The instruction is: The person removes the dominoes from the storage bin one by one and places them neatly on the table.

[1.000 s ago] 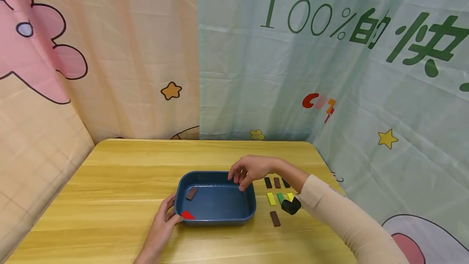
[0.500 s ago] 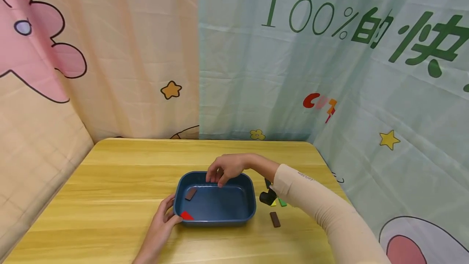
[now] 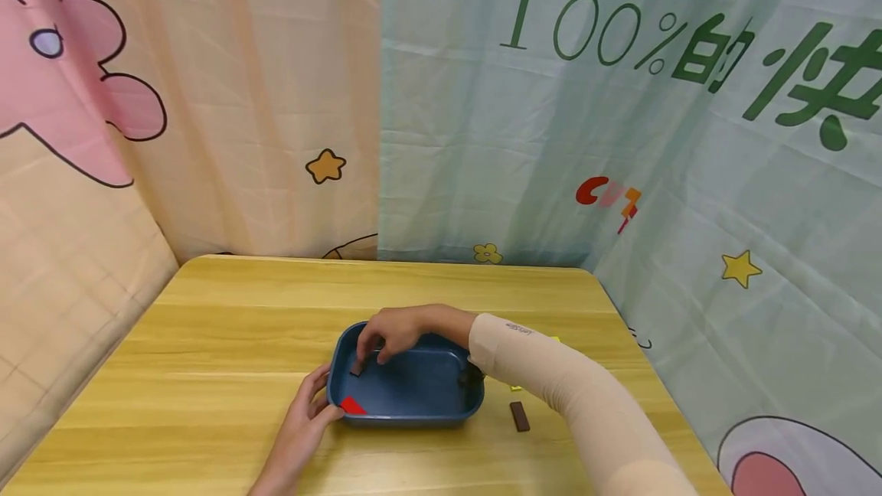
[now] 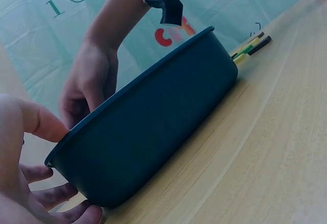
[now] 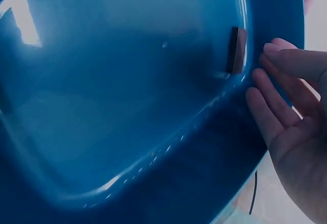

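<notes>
A blue plastic tub (image 3: 413, 419) stands on the table. In it lie a brown block (image 3: 356, 370) near the left wall and a red piece (image 3: 353, 406) at the front left corner. My left hand (image 3: 308, 413) grips that corner, the thumb on the rim and the fingers against the outer wall. My right hand (image 3: 396, 330) reaches down inside the tub close to the brown block. In the right wrist view, my right hand's loosely bent fingers (image 5: 265, 104) stand a small gap away from the brown block (image 5: 237, 50), holding nothing.
Another brown block (image 3: 520, 416) lies on the table right of the tub. Yellow, green and dark blocks (image 4: 250, 47) lie behind it, mostly hidden by the right sleeve (image 3: 551, 370) in the head view. Printed curtains (image 3: 475, 128) hang behind the table.
My right hand has moved left and lower across the tub, from its right side to near the brown block. My left hand has kept its hold on the tub's corner.
</notes>
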`<control>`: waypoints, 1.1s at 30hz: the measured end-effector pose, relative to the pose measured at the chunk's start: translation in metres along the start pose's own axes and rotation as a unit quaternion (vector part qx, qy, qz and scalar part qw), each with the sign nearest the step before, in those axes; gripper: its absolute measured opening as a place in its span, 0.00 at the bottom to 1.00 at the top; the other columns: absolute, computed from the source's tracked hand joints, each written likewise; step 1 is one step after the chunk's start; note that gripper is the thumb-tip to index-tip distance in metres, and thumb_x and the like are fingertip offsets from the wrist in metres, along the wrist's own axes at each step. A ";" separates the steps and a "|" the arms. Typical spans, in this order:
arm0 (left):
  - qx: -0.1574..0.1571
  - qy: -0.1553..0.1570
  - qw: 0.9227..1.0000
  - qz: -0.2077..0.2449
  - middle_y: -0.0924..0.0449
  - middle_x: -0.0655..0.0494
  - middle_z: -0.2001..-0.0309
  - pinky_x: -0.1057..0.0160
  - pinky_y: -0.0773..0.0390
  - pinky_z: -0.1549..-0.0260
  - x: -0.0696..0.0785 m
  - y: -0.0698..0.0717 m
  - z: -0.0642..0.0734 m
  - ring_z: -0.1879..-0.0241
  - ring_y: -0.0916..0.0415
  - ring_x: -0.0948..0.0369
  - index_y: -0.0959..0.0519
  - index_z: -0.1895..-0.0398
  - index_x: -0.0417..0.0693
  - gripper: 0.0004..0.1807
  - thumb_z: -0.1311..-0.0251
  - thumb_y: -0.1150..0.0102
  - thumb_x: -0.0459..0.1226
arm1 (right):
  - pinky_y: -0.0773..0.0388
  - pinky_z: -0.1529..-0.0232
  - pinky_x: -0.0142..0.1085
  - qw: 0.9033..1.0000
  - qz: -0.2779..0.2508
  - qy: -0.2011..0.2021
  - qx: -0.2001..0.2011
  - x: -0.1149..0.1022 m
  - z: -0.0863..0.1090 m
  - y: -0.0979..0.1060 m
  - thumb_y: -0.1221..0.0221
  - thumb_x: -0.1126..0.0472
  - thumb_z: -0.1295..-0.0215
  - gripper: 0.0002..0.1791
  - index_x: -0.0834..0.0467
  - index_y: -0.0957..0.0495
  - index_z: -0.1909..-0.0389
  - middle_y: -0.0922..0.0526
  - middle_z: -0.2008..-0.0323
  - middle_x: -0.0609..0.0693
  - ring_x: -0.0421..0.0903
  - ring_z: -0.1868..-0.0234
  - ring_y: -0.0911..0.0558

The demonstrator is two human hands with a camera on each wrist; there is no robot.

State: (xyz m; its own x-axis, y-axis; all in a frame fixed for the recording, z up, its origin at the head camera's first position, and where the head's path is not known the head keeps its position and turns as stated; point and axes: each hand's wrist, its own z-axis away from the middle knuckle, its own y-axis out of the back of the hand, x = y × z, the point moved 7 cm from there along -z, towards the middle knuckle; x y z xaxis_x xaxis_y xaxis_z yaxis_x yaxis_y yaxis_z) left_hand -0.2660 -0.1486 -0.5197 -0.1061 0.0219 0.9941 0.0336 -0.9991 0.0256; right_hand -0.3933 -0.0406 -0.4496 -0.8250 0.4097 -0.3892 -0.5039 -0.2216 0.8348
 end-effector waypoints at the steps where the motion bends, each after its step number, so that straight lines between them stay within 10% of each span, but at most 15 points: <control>1: -0.001 -0.002 1.000 -0.001 0.42 0.34 0.25 0.48 0.30 0.39 0.000 0.000 0.000 0.29 0.37 0.36 0.45 0.20 0.43 0.40 0.35 0.45 0.26 | 0.30 0.42 0.24 1.000 0.007 0.004 0.002 -0.001 -0.003 0.000 0.34 0.67 0.32 0.17 0.55 0.16 0.43 0.16 0.47 0.43 0.33 0.45 0.21; 13: -0.007 -0.012 1.000 0.007 0.42 0.35 0.25 0.49 0.28 0.41 0.000 -0.004 -0.001 0.30 0.35 0.38 0.44 0.20 0.43 0.39 0.35 0.46 0.27 | 0.32 0.43 0.21 0.999 0.036 0.004 -0.017 0.004 -0.026 -0.019 0.34 0.70 0.33 0.20 0.55 0.17 0.41 0.16 0.49 0.41 0.32 0.47 0.23; 33: 0.004 -0.020 1.000 0.006 0.41 0.35 0.25 0.64 0.26 0.48 0.001 0.002 0.004 0.31 0.35 0.38 0.43 0.21 0.42 0.40 0.37 0.45 0.26 | 0.28 0.66 0.23 0.999 0.009 0.027 0.022 -0.001 -0.029 -0.034 0.28 0.69 0.41 0.12 0.53 0.21 0.64 0.22 0.71 0.40 0.32 0.71 0.26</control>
State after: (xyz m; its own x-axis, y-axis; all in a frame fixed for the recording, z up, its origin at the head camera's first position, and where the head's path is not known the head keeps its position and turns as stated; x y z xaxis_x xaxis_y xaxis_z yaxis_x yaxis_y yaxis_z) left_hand -0.2624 -0.1508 -0.5181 -0.0659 0.0115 0.9978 0.0425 -0.9990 0.0144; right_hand -0.3828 -0.0595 -0.4893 -0.8468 0.3574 -0.3940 -0.4788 -0.1892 0.8573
